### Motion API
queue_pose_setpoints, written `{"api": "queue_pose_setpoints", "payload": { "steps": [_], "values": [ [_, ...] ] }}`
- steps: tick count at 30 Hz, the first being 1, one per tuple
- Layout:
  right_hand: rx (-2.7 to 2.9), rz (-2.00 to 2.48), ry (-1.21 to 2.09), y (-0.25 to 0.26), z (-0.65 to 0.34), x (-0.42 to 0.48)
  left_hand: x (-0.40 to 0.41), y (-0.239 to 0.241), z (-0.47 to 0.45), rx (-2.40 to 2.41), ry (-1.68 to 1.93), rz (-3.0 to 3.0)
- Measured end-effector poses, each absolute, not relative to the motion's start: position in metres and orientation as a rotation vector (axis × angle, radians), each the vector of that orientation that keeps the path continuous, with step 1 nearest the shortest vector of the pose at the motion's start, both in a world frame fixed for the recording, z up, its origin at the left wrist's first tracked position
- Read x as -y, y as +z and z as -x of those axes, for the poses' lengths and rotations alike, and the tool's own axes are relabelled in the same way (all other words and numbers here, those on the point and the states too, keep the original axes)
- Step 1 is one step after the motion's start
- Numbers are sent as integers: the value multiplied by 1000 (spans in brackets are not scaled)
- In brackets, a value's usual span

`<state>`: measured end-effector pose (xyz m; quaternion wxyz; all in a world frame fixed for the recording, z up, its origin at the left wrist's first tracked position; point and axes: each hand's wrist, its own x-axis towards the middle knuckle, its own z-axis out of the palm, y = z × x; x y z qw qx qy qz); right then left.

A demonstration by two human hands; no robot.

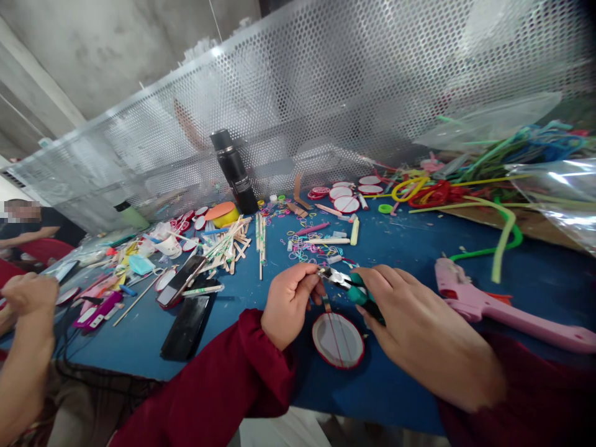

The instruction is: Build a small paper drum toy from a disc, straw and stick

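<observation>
Currently, left hand (289, 301): raised just above the table (400, 242), dark red sleeve bunched at the wrist; fingers curled, pinching a small piece (320, 272) between thumb and forefinger; mostly hidden, cannot tell exactly what.
Right hand (414, 316): wrapped around the green-and-black handles of the pliers (342, 279); fingers bent and closed on the grips.
Pliers: tilted, pointing toward the left hand, with tips right at the pinched piece; too small to tell how far apart the jaws stand.
Round drum (339, 340): below and between both hands, near the front edge of the table; white face, red rim, thin red strings across; short stick (326, 303) at the top, running up toward the left fingers. Cannot tell whether held there.
Glue gun (472, 304): pink, lying to the right, beyond the right hand.
Craft litter: loose white discs (347, 205) with red edges farther back; wooden sticks (235, 245) heaped left of centre; tangled coloured tubes (535, 149) at far right.
Dark bottle (235, 174): upright by the perforated screen (326, 93).
Phones: one (182, 282) propped at a slant, another (186, 326) lying just beside.
Co-worker's hand (30, 295): at the far left edge, well apart from the pliers.
</observation>
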<state>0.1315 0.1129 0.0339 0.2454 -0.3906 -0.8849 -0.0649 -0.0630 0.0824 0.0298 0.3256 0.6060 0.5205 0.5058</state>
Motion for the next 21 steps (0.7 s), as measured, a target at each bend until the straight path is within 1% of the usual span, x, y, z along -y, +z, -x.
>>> {"api": "queue_pose_setpoints", "payload": {
  "steps": [21],
  "values": [
    [2412, 1085, -191, 36, -134, -111, -83, 25, 64, -1353, 1324, -1623]
  ]
}}
